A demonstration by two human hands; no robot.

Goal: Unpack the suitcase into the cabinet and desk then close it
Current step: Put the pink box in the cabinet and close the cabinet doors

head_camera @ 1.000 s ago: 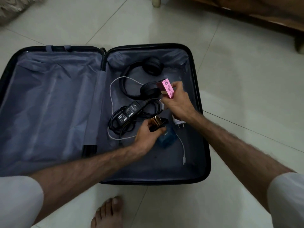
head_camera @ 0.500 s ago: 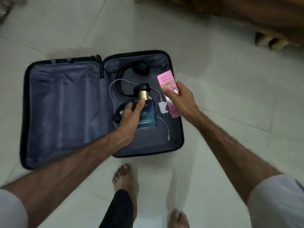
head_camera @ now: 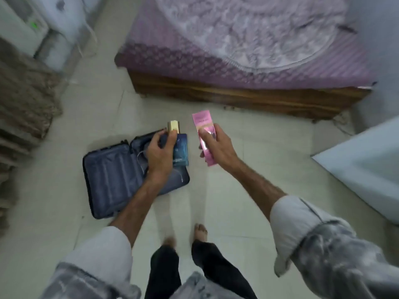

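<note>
Standing over the open dark grey suitcase (head_camera: 112, 180) on the tiled floor, a person carries two items away.

The left hand (head_camera: 160, 152) grips a gold-capped blue perfume bottle (head_camera: 180, 151); the right hand (head_camera: 216, 145) clasps a slim pink box (head_camera: 204, 124). Both likely need shelving next; cables appear to remain inside.

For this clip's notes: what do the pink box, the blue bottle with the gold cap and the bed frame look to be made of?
Pink box in the right hand: likely glossy printed card, flat faces with a sheen. Blue bottle in the left hand: probably glass, though blur leaves it open; its gold cap looks shiny metal or metallised plastic. Bed frame: varnished wood, with visible grain.
</note>
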